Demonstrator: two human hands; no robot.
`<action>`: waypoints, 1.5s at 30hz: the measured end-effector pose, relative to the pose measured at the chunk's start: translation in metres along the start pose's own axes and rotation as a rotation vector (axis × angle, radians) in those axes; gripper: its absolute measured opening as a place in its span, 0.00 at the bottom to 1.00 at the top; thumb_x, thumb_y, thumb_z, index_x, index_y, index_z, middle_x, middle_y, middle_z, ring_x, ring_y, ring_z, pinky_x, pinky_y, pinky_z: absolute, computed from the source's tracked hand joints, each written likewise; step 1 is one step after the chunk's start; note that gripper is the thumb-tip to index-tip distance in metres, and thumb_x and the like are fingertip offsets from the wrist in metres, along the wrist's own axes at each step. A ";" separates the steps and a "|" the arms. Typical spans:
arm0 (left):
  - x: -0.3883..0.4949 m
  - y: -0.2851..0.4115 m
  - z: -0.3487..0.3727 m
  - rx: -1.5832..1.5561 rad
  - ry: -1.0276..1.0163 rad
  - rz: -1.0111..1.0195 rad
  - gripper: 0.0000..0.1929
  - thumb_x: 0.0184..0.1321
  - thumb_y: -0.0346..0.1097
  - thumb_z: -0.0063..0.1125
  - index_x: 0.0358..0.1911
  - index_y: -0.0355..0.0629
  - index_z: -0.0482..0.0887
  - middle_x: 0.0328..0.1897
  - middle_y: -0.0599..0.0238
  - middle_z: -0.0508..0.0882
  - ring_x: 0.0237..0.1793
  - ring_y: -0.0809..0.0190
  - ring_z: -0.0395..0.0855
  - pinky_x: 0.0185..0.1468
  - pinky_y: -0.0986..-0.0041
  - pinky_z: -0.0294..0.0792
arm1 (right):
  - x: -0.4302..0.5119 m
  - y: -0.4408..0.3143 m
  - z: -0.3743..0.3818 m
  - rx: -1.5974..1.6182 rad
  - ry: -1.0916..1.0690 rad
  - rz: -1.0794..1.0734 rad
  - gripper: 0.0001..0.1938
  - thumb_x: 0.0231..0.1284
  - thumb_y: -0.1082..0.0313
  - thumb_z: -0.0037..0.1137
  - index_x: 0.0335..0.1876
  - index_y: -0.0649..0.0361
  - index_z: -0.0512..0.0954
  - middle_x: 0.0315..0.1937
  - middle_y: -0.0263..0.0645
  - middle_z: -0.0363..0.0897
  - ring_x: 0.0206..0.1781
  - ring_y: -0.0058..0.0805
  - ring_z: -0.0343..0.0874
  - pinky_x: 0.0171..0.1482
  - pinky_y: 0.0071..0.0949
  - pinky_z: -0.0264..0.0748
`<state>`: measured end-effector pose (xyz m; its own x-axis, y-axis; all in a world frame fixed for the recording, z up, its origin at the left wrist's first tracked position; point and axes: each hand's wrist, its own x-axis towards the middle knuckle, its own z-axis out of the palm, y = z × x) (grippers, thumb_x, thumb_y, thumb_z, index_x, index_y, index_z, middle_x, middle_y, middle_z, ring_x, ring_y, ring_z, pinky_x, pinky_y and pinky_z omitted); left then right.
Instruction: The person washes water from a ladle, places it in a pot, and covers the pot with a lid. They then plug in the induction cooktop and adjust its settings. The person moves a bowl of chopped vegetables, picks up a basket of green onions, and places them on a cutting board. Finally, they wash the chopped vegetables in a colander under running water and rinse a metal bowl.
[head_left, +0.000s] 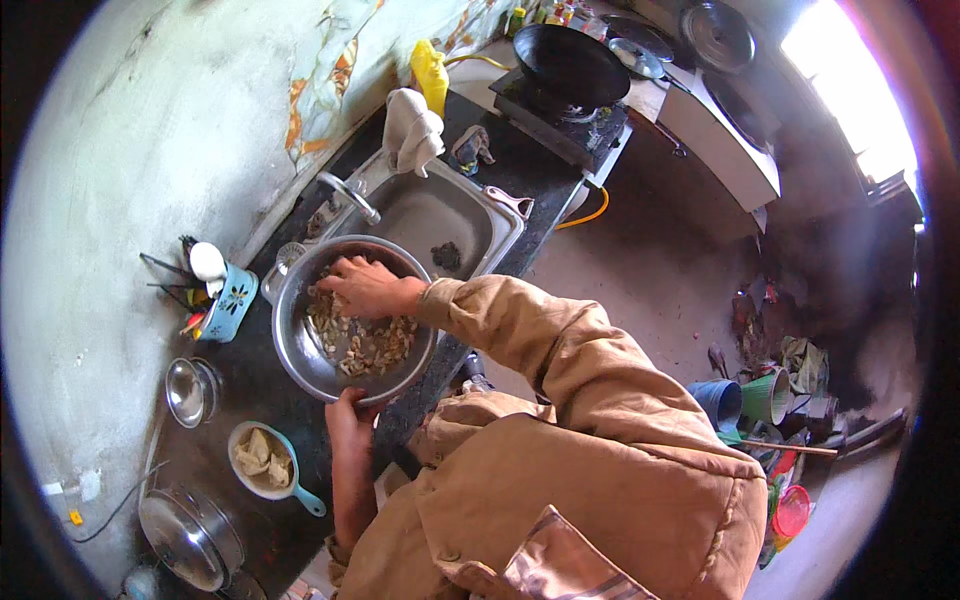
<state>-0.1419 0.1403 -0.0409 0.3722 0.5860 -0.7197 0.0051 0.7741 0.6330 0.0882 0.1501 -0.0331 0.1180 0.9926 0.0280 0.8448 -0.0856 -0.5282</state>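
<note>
A wide stainless steel basin (286, 352) sits tilted over the near-left edge of the sink, with wet, chopped brownish food pieces (367, 345) spread across its bottom. My right hand (367, 289) reaches into the basin, palm down, its fingertips among the pieces at the far left side; whether it grips any is hidden. At the basin's near rim, my left hand (351, 412) holds the edge, thumb on top and fingers out of sight beneath.
Beyond the basin lie the sink (427, 214) and faucet (351, 196). A black wok (571, 66) stands on the stove. Left are a blue utensil holder (231, 304), metal bowls (187, 391), a handled dish (298, 480) with food and a lidded pot (187, 536).
</note>
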 end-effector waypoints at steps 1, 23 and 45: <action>0.002 -0.001 0.001 -0.016 -0.013 -0.008 0.06 0.52 0.24 0.50 0.33 0.29 0.74 0.32 0.54 0.77 0.32 0.49 0.82 0.35 0.56 0.82 | 0.000 -0.006 0.002 -0.009 -0.017 0.068 0.30 0.48 0.59 0.63 0.63 0.42 0.70 0.58 0.45 0.68 0.62 0.53 0.65 0.56 0.54 0.69; -0.047 -0.015 0.003 -0.318 0.027 0.140 0.27 0.49 0.27 0.52 0.58 0.33 0.66 0.49 0.50 0.77 0.43 0.46 0.82 0.40 0.49 0.81 | 0.003 -0.070 0.020 -0.161 -0.303 -0.638 0.27 0.54 0.50 0.62 0.58 0.53 0.72 0.56 0.44 0.67 0.60 0.49 0.64 0.57 0.53 0.64; -0.068 -0.030 -0.002 -0.603 0.370 0.303 0.32 0.50 0.25 0.49 0.64 0.46 0.58 0.44 0.47 0.76 0.38 0.43 0.83 0.29 0.50 0.81 | -0.009 -0.103 0.037 0.138 -0.773 -0.777 0.35 0.52 0.55 0.66 0.65 0.56 0.63 0.53 0.53 0.67 0.49 0.49 0.73 0.55 0.48 0.68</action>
<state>-0.1692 0.0776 -0.0121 -0.0586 0.7529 -0.6556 -0.5941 0.5015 0.6289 -0.0195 0.1535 -0.0100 -0.8182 0.5624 -0.1193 0.4763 0.5468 -0.6885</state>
